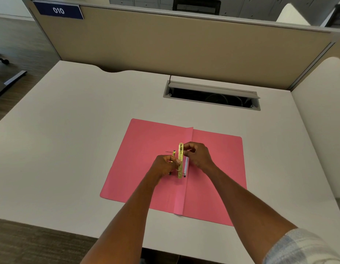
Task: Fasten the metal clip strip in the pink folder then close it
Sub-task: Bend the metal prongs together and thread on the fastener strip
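Strip (pixel 180 160) lying lengthwise along pink folder (pixel 146 149) spine, on bench (pixel 70 130). Left hand (pixel 165 165) fingers pinching its middle; right hand (pixel 198 155) fingers pinching far end.

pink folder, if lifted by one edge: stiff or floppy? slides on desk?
The pink folder looks like thin card lying open and flat, so it would probably sag if lifted by an edge. On the smooth white desk it likely slides easily. It is probably light, and its centre crease should hinge readily.

white desk (pixel 70 130) — open cable hatch (pixel 213 96), beige partition (pixel 165 40) with "010" sign (pixel 58 10)
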Available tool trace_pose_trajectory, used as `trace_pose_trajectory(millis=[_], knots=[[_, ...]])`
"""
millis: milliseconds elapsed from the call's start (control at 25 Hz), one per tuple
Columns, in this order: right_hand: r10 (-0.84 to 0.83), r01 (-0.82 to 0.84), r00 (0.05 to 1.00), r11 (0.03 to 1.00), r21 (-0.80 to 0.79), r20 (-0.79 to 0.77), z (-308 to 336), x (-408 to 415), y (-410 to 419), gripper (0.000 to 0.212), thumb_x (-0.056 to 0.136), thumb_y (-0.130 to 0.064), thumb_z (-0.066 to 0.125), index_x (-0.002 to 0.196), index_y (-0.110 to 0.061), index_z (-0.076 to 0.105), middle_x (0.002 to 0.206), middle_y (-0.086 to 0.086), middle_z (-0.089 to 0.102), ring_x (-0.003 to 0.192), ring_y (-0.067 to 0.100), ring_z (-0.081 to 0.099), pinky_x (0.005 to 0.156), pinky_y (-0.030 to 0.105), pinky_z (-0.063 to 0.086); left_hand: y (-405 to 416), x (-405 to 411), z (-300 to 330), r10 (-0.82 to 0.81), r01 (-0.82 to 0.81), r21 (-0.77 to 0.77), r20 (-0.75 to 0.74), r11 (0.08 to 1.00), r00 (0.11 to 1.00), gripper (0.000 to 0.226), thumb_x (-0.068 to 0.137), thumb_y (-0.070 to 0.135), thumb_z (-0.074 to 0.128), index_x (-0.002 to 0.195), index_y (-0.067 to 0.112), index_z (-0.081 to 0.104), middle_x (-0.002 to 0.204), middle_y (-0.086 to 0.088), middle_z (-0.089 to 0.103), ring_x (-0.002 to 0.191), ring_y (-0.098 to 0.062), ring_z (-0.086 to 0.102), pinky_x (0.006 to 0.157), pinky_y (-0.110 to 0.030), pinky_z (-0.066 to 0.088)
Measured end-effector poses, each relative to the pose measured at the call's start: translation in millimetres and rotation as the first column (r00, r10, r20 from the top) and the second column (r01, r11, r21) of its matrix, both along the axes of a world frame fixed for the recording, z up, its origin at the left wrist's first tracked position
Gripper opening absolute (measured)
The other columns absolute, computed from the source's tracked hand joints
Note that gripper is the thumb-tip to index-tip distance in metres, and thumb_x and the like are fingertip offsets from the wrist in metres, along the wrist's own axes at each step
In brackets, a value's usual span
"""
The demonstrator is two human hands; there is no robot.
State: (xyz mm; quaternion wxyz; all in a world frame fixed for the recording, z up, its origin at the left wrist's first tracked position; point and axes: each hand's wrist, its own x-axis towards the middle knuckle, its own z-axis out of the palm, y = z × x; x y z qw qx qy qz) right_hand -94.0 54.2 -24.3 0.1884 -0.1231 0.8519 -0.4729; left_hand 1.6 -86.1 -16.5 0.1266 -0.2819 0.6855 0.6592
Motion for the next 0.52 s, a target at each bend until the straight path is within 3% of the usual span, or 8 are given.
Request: trace_pose_trajectory(millis=[160, 240, 400, 520], knots=[[-0.084, 0.083, 0.996, 0.996, -0.005, -0.016, 0, 10, 6, 0.015, 0.087, -0.01, 0.069, 0.1, -0.013, 0.073, 0.093, -0.003, 0.071, 0.084, 0.008, 0.063, 0.072, 0.014, 0.046, 1, -4, -1, 0.02, -0.02, -0.013, 0.03, 1.0, 0.999, 0.007, 0.089, 0.009, 0.069, 0.087, 0.004, 0.074, 0.07, -0.008, 0.068, 0.055, -0.013, 0.049, 0.054, -0.022, 0.044], [-0.104, 0.104, 0.995, 0.995, -0.002, 0.012, -2, 18, 11, 0.007, 0.089, -0.015, 0.067, 0.093, -0.014, 0.073, 0.087, -0.003, 0.072, 0.079, 0.011, 0.065, 0.072, 0.022, 0.052, 2, -7, -1, 0.028, -0.027, -0.026, 0.038, 0.999, 0.999, 0.008, 0.088, 0.009, 0.07, 0.081, 0.008, 0.074, 0.071, -0.011, 0.068, 0.056, -0.017, 0.05, 0.055, -0.024, 0.042], [-0.102, 0.1, 0.992, 0.994, 0.033, 0.07, -2, 29, 15, 0.016, 0.088, -0.024, 0.067, 0.074, -0.018, 0.073, 0.067, -0.005, 0.069, 0.061, 0.013, 0.063, 0.066, 0.036, 0.056, 6, -12, -4, 0.039, -0.033, -0.071, 0.091, 0.997, 0.995, 0.006, 0.084, 0.013, 0.074, 0.081, 0.008, 0.076, 0.085, -0.018, 0.075, 0.069, -0.025, 0.056, 0.058, -0.028, 0.042], [-0.109, 0.102, 0.989, 0.992, 0.074, 0.095, -3, 31, 17, 0.023, 0.084, -0.021, 0.07, 0.062, -0.026, 0.07, 0.059, -0.007, 0.067, 0.057, 0.013, 0.06, 0.065, 0.04, 0.057, 9, -15, -5, 0.007, 0.008, -0.126, 0.116, 0.992, 0.993, 0.006, 0.082, 0.018, 0.076, 0.079, 0.013, 0.077, 0.086, -0.015, 0.077, 0.072, -0.024, 0.062, 0.063, -0.031, 0.044]])
